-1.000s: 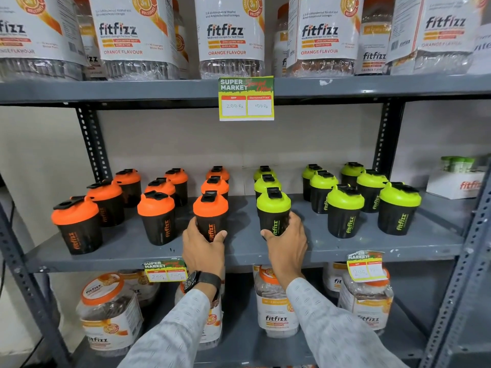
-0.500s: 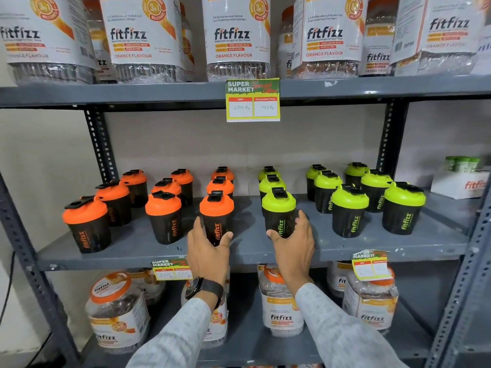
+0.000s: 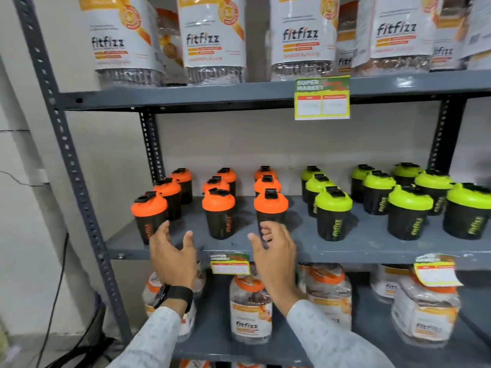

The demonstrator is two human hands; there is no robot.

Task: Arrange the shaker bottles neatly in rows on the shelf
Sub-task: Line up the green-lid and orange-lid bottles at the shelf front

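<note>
Black shaker bottles stand in rows running front to back on the grey middle shelf (image 3: 372, 248), orange-lidded ones on the left and green-lidded ones (image 3: 333, 213) on the right. My left hand (image 3: 172, 251) hovers open at the shelf's front edge, between the front-left orange bottle (image 3: 148, 216) and the second front orange bottle (image 3: 219, 213). My right hand (image 3: 275, 251) is open with loosely curled fingers just in front of the third front orange bottle (image 3: 271, 208), covering its base. Neither hand grips anything.
Large fitfizz jars (image 3: 212, 41) fill the top shelf and more jars (image 3: 249, 309) sit on the shelf below. Price tags (image 3: 322, 98) hang from the shelf edges. A grey perforated upright (image 3: 69, 160) and a wall bound the left side.
Both hands have let go of the front orange and green bottles and shifted left. The view has also turned left.
</note>
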